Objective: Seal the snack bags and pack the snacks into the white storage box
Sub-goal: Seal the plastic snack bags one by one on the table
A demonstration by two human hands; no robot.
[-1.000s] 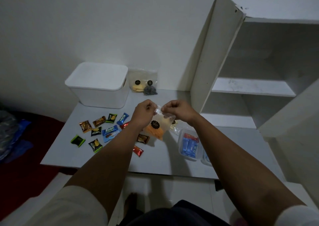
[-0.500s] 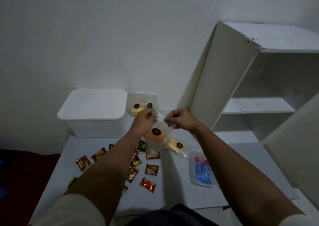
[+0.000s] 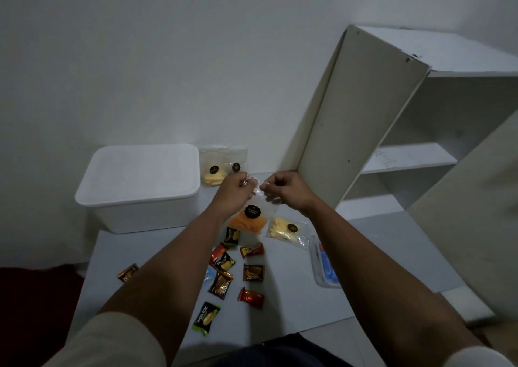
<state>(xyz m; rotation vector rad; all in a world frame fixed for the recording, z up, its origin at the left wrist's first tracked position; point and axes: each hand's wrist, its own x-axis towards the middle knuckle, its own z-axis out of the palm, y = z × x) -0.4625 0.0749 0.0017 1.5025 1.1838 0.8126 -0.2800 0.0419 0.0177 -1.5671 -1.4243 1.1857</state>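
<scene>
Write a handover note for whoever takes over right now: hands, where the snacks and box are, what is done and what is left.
Left hand and right hand both pinch the top edge of a clear bag of orange snacks, held above the table; whether its seal is shut cannot be told.
The white storage box stands at the back left with its lid on.
Clear bags of pale snacks: one leans against the wall beside the box, one lies on the table.
Small wrapped snacks lie loose on the table, and a clear tub with blue packets sits to the right.
Nothing is seen packed yet. Left: finish sealing, open the box, pack everything.
</scene>
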